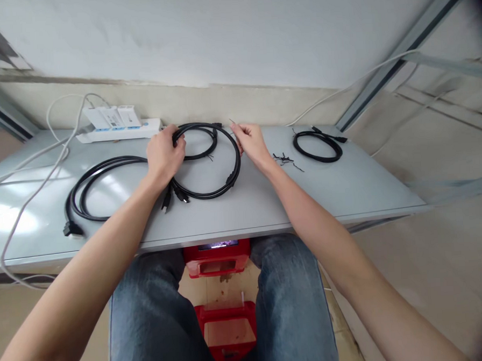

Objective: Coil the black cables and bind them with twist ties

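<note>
My left hand (165,155) is closed around the upper left side of a coiled black cable (239,162), whose loop is tilted above the table. Two plugs (180,193) hang near the lower left of that loop. Between the thumb and fingers of my right hand (252,142), just beyond the loop's right side, is a thin dark twist tie (232,121). Another coiled cable (215,144) lies behind the held one, partly hidden by it. Several loose twist ties (283,159) are scattered to the right of my right hand.
A larger loop of black cable (80,197) lies at left, and a small coil (323,159) at right. A white power strip (121,134) with chargers stands against the wall, its white cords crossing the grey table (247,218). Beneath is a red stool (217,265) bearing a lit screen (218,245).
</note>
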Motion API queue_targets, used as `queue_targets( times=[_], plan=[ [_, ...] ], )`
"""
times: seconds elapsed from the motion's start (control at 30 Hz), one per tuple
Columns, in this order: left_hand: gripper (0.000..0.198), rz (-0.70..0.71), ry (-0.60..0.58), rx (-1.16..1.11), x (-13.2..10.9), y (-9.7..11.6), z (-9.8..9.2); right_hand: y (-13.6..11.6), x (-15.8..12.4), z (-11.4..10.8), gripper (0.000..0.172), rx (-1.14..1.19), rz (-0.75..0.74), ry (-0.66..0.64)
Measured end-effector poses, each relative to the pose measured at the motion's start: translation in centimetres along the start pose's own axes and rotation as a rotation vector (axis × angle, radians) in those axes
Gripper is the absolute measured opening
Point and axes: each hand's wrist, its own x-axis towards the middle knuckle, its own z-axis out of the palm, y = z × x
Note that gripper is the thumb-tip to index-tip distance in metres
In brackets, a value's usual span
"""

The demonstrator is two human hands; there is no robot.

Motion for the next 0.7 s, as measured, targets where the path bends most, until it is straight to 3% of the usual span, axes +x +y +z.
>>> queue_targets(
  times=[0.13, 0.4, 0.57, 0.7],
  plan=[
    [0.040, -0.004, -0.003, 0.000, -0.01, -0.02, 0.01, -0.35, 0.07, 0.19, 0.064, 0.010, 0.053, -0.041],
    [0.040, -0.006, 0.007, -0.011, 0.11, -0.27, 0.32, -0.65, 0.09, -0.39, 0.054, 0.182, 0.108, -0.018],
    [0.040, -0.010, -0.005, 0.004, 0.15, -0.21, 0.25, -0.26, 0.22, -0.52, 0.055, 0.177, 0.159, -0.030],
    [0.038, -0.013, 0.002, 0.010, 0.07, 0.12, 0.07, -0.36, 0.27, -0.68, 0.045, 0.207, 0.194, 0.009]
  ],
)
